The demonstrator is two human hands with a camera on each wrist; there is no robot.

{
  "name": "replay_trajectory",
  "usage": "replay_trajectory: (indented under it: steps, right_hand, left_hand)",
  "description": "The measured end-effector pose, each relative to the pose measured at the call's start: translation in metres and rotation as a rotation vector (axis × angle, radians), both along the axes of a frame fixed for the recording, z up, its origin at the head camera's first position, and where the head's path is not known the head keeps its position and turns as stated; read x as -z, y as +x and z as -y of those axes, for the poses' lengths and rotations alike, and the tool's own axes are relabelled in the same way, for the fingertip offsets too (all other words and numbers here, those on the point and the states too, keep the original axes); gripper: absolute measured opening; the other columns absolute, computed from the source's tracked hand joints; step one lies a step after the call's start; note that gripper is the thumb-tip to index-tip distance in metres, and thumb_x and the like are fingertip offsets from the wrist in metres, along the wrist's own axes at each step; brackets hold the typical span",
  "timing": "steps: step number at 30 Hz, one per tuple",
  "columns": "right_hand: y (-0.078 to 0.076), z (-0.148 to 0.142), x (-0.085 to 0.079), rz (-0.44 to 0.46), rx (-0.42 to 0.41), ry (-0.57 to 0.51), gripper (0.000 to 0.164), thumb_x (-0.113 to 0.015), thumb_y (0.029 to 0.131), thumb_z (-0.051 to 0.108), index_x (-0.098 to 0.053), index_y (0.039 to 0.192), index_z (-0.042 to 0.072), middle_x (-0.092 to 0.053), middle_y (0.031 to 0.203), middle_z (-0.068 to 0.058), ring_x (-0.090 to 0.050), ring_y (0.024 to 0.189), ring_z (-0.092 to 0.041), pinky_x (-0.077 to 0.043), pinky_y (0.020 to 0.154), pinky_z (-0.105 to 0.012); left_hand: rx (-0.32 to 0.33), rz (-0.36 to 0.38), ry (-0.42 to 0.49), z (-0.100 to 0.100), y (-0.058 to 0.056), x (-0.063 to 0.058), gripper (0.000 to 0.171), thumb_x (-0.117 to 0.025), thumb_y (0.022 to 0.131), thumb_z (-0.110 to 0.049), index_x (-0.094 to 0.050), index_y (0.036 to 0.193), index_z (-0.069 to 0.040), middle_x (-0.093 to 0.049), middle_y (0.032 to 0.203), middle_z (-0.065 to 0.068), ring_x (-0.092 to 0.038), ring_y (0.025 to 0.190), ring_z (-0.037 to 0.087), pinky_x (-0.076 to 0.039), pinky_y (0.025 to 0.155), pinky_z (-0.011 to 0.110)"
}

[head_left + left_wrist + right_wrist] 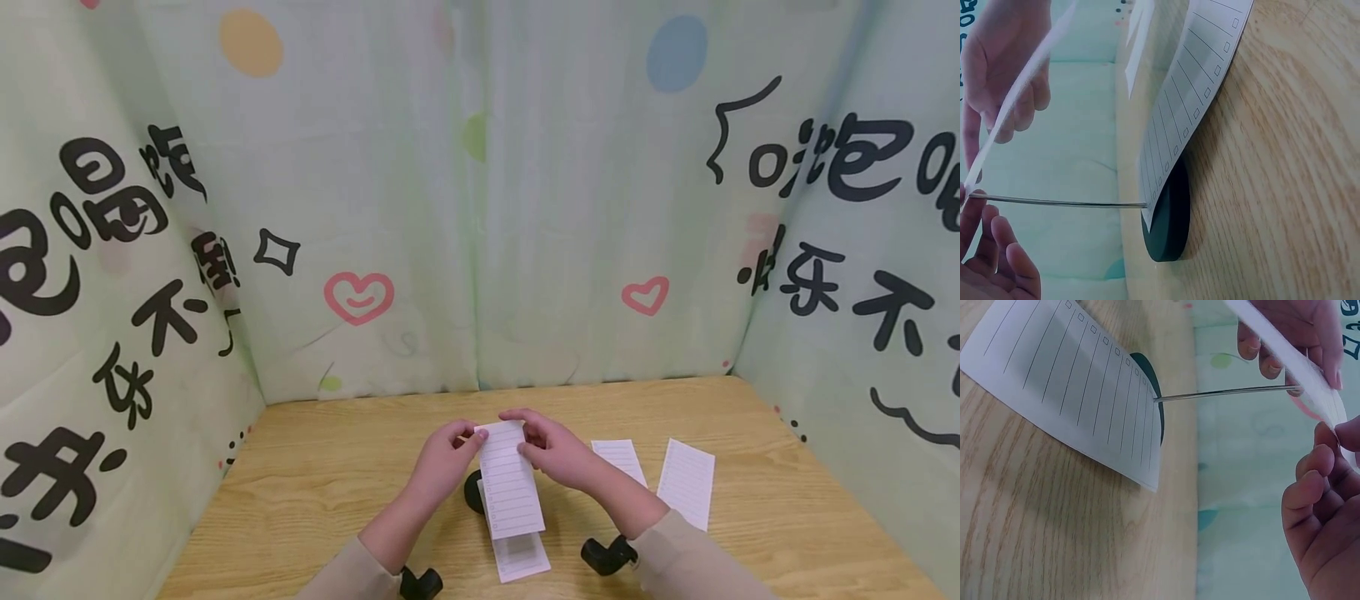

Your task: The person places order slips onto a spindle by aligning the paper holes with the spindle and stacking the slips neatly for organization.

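My left hand [447,458] pinches the upper left corner of a white lined paper slip [512,492]. At its other top edge, my right hand [558,450] grips the same slip between thumb and fingers. Below it stands a spike paper holder, with a round black base [1171,219] and a thin upright metal rod [1066,203]. A second lined slip [1079,381] sits low on the rod, slanting over the base down toward the table. The rod's tip meets the held slip near the fingertips; whether it pierces the paper I cannot tell.
To the right on the wooden table [315,475] lie two more lined slips, one [621,450] partly behind my right forearm and another [686,479] beyond it. Printed cloth curtains [480,250] enclose the table's back and sides. Black devices [609,556] are worn at both wrists.
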State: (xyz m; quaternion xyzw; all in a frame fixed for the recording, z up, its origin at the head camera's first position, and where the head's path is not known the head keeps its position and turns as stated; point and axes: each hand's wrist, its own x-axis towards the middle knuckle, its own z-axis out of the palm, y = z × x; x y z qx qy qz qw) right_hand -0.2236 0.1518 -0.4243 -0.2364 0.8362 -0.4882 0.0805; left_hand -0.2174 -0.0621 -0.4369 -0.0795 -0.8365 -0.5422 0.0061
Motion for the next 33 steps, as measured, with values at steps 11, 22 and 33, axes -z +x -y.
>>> replay_trajectory:
  steps: [11, 22, 33]
  right_hand:
    - [0.0027, 0.0008, 0.0019, -0.046, 0.083, -0.024, 0.048, -0.054, 0.099, 0.004, -0.046, 0.145, 0.015, -0.054, 0.088, -0.005, -0.05, 0.068, -0.017, -0.043, 0.056, -0.027]
    - [0.0047, 0.0019, 0.004, -0.04, 0.109, -0.056, 0.047, -0.058, 0.099, 0.007, -0.046, 0.144, 0.011, -0.054, 0.087, -0.004, -0.049, 0.067, -0.017, -0.041, 0.056, -0.027]
    - [0.0026, 0.0023, 0.0056, -0.061, 0.126, -0.019, 0.046, -0.054, 0.099, 0.0, -0.045, 0.144, 0.004, -0.053, 0.085, -0.006, -0.049, 0.067, -0.019, -0.04, 0.055, -0.026]
  left_hand:
    - [-0.023, 0.024, 0.006, 0.0002, -0.0008, -0.0009, 0.028, -0.063, 0.096, -0.043, -0.07, 0.095, -0.016, -0.059, 0.088, 0.002, -0.052, 0.079, 0.02, -0.045, 0.064, 0.033]
    - [-0.041, 0.009, -0.005, -0.0007, -0.0013, 0.0001, 0.026, -0.063, 0.096, -0.04, -0.07, 0.093, -0.015, -0.061, 0.089, 0.001, -0.054, 0.08, 0.019, -0.046, 0.065, 0.033]
    - [-0.024, 0.048, 0.046, -0.0011, -0.0031, 0.0018, 0.023, -0.058, 0.1, -0.034, -0.07, 0.101, -0.015, -0.062, 0.094, 0.001, -0.058, 0.085, 0.021, -0.048, 0.071, 0.034]
